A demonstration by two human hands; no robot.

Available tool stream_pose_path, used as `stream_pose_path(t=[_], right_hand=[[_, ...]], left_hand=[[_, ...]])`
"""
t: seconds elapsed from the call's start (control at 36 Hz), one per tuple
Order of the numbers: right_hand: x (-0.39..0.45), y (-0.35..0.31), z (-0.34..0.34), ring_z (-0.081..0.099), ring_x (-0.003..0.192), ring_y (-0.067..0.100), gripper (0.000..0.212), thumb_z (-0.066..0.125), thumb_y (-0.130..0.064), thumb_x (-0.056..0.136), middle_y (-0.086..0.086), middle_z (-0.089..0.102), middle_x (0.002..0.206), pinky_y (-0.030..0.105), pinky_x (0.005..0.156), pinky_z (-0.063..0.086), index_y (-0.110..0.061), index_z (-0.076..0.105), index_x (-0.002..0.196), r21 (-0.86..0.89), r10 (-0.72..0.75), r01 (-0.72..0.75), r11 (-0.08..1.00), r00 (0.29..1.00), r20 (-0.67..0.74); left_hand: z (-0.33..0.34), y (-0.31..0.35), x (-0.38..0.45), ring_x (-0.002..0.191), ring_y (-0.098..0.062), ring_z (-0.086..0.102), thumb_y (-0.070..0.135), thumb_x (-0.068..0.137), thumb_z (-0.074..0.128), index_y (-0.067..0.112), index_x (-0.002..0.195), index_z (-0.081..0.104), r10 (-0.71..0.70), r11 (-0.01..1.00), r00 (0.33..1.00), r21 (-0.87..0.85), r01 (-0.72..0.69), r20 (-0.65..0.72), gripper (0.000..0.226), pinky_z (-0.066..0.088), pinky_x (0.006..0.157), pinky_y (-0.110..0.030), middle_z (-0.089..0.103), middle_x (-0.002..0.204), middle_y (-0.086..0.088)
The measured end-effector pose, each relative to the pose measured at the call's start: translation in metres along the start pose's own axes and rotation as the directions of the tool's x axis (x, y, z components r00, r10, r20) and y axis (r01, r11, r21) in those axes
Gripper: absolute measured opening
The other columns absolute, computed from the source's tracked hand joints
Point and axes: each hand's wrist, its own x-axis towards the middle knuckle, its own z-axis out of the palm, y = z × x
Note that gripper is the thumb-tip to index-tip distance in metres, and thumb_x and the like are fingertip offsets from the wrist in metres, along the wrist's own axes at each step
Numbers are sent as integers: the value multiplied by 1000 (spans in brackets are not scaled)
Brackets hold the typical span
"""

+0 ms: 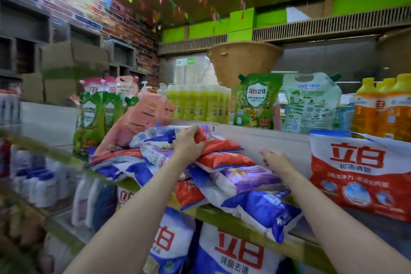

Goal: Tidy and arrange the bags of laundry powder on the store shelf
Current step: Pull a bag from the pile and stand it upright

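Note:
A messy heap of laundry powder bags (224, 176) in red, white, blue and purple lies on the green-edged shelf (262, 227). My left hand (189, 142) grips the top bag (213, 140) of the heap at its upper edge, fingers curled over it. My right hand (274, 161) rests with straight fingers on a purple bag (244, 179) at the heap's right side. A large red and white bag (360, 173) stands upright to the right of the heap.
Green pouches (255, 101), yellow bottles (198, 101) and orange jugs (382, 109) line the ledge behind. Pink and green refill pouches (100, 115) lean at the left. More big powder bags (233, 253) fill the shelf below.

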Motion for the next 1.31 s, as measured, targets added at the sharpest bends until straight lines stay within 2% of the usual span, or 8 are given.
stream_pose_path(t=[0.22, 0.36, 0.56, 0.78, 1.0, 1.11, 1.19, 1.31], right_hand=[[-6, -19, 13, 55, 108, 27, 58, 50, -52, 89, 17, 57, 119, 41, 102, 42, -3, 54, 120, 119, -25, 16, 993, 997, 77], [-8, -21, 6, 63, 83, 14, 58, 62, -37, 86, 6, 67, 106, 28, 66, 44, -13, 41, 134, 370, -51, -50, 928, 964, 260], [-27, -27, -4, 61, 80, 9, 57, 62, -11, 85, 0, 65, 94, 23, 65, 43, -28, 36, 133, 444, -179, 32, 896, 939, 292], [-36, -19, -16, 57, 100, 16, 70, 75, -17, 76, 5, 60, 114, 31, 84, 49, -16, 34, 134, 442, -77, -23, 897, 975, 207], [-56, 20, -122, 58, 111, 17, 70, 72, -29, 79, 0, 61, 122, 43, 87, 47, -25, 33, 137, 504, -71, 10, 864, 992, 103], [-77, 29, -173, 71, 85, 15, 29, 65, -15, 84, -1, 75, 95, 36, 78, 58, -19, 61, 112, 491, -73, -4, 871, 988, 136], [-93, 41, -193, 72, 83, 20, 58, 81, -22, 65, 6, 74, 98, 39, 77, 59, -12, 60, 118, 516, -57, 24, 856, 997, 48], [-111, 70, -208, 70, 70, 10, 54, 74, -6, 74, 11, 68, 106, 27, 67, 60, -7, 55, 124, 435, -24, 71, 898, 993, -113]], left_hand=[[-6, 2, -16, 96, -26, 60, -3, 59, 48, 14, 84, 61, 187, 929, 982, -320, -187, -31, 33, 47, 87, -30, 58, 92, 0], [-5, 22, -33, 91, -19, 54, -4, 52, 33, 26, 67, 55, 282, 888, 959, -384, -254, 20, 40, 42, 80, -26, 59, 84, 0], [11, 43, -33, 112, -18, 36, 31, 70, 78, 11, 128, 39, 174, 976, 982, -148, -162, 73, 72, 36, 97, -28, 37, 117, -5], [23, 77, -28, 103, -26, 60, 18, 82, 67, 18, 113, 64, 72, 978, 992, -188, -91, -104, 31, 48, 84, -34, 68, 108, -6], [53, 127, -39, 77, -25, 64, 0, 80, 67, 14, 87, 66, -134, 354, 975, -910, 214, 177, 15, 56, 81, -41, 68, 86, -11], [79, 161, -38, 86, -25, 64, 13, 81, 70, 14, 97, 62, -98, 430, 971, -870, 240, 219, 18, 54, 87, -43, 68, 97, -9], [103, 180, -41, 105, -26, 63, 29, 88, 64, 12, 121, 54, -40, 577, 959, -778, 251, 280, 39, 50, 95, -42, 64, 117, -12], [128, 187, -65, 70, -10, 66, 26, 68, 74, 13, 103, 60, 141, 694, 740, -599, 400, 657, 39, 57, 66, -23, 68, 90, -5]])
